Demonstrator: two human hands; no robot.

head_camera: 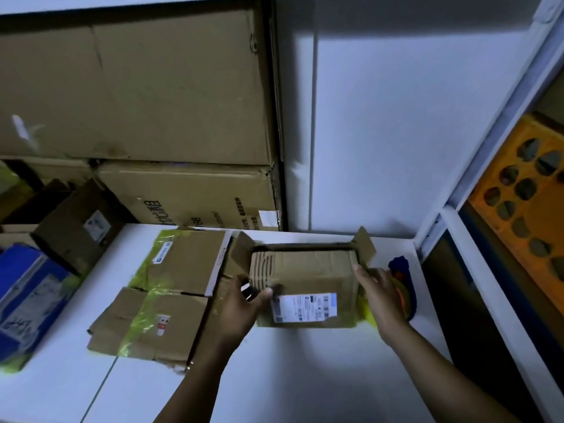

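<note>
A small cardboard box with open flaps and a white shipping label sits on the white table, near the back wall. My left hand is at the box's left side. Its fingers curl round a small dark object, and the thumb touches the box's front. My right hand lies against the box's right side with its fingers straight along the edge by the right flap. Yellow-green tape shows at the box's lower right corner.
Flattened cardboard pieces with yellow-green tape lie left of the box. A blue box and a brown carton stand at the far left. Big cartons are stacked behind. A blue and orange item lies behind my right hand. An orange crate fills the right shelf.
</note>
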